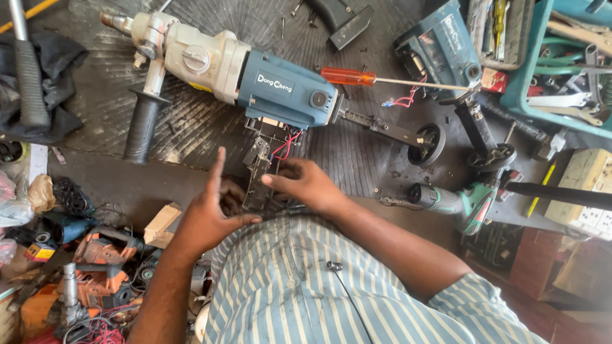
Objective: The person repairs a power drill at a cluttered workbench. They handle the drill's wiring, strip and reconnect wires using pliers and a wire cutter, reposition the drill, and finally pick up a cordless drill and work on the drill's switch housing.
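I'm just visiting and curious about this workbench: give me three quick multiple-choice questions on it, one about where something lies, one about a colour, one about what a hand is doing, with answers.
1. Where does the screwdriver lie?
A. Just right of the big drill's blue body
B. In the person's left hand
C. On the striped shirt

2. What colour is the screwdriver's handle?
A. Black
B. Orange
C. White

3. What is the right hand doing?
A. Resting flat on the mat
B. Gripping a hammer
C. Holding a small dark part with red wires below the big drill

Answers:
1. A, its handle lies beside the blue rear end of the drill, its shaft pointing right.
2. B, the handle is clear orange.
3. C, its fingers close on the dark wired part, while the left hand is open with one finger raised.
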